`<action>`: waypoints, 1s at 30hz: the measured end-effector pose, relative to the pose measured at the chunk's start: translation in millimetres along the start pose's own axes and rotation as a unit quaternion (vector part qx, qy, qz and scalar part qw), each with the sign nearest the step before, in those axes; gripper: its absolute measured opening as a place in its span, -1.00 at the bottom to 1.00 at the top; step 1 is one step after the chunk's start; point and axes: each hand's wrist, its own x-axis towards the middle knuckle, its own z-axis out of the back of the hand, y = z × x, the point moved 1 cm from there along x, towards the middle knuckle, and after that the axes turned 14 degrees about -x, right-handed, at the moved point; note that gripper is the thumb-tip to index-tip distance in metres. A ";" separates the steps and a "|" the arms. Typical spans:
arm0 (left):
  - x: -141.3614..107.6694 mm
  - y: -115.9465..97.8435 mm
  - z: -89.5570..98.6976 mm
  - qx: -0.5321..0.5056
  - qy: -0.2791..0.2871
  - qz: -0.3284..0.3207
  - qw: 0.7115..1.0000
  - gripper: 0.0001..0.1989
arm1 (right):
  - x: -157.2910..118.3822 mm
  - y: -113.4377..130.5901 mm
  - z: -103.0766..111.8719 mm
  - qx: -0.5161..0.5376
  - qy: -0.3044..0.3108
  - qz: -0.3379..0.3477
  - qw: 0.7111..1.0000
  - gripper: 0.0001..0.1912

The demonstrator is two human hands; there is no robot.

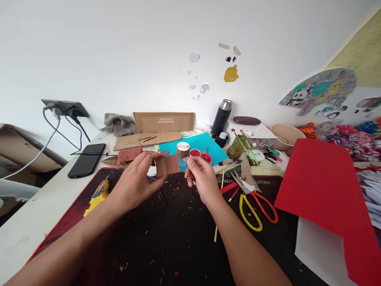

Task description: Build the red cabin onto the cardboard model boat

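Handling step, I judged: my left hand (138, 177) pinched the two-tone brown piece (172, 164) between thumb and fingers, up by the brown jar (183, 152). Right hand (203, 179) was just beside it, fingertips bunched; couldn't tell if gripping anything. Next move called for a steady left pinch. Long axis roughly sideways, reddish end pointing right.

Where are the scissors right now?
In the head view, the scissors lie to the right of the right hand, between the right forearm and the red sheet, handles on the dark mat.
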 end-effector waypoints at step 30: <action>-19.3 4.9 -17.5 -0.403 0.019 0.234 0.885 -0.50 | -0.8 -3.0 -0.7 -0.039 0.044 -0.049 0.997 -0.64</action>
